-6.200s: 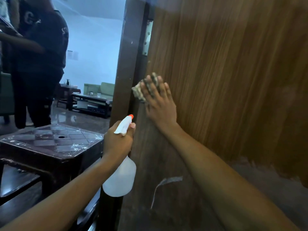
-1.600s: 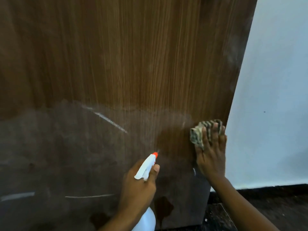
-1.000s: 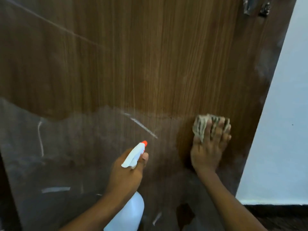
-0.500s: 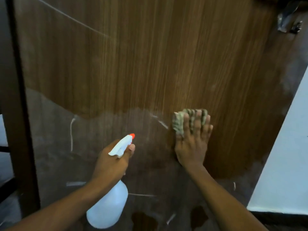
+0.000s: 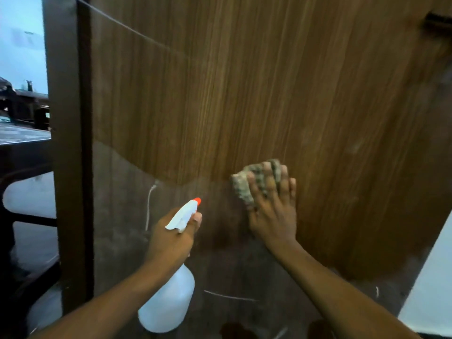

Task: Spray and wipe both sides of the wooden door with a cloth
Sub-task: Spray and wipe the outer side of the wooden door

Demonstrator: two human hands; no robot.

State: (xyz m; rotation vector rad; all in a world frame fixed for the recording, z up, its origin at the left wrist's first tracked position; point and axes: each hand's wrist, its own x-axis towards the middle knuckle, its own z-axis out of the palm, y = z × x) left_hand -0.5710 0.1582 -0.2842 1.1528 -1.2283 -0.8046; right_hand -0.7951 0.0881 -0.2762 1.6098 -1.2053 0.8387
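The wooden door (image 5: 256, 94) fills most of the view; its upper part shows bright brown grain and its lower part is dull, grey and streaked with white marks. My right hand (image 5: 274, 211) presses a crumpled, mottled cloth (image 5: 247, 187) flat against the door near the line between the two areas. My left hand (image 5: 171, 238) grips a white spray bottle (image 5: 168, 304) by its neck, and the orange nozzle tip (image 5: 197, 201) points at the door just left of the cloth.
A dark door frame post (image 5: 68, 155) stands at the left edge of the door. Beyond it is dark furniture (image 5: 22, 148) in another room. A pale wall (image 5: 430, 289) shows at the lower right. A dark fitting (image 5: 437, 20) sits at the door's top right.
The cloth and my right hand have slid leftward across the door, from its right edge toward the middle. The view has panned left, bringing the door frame in. The bottle followed along.
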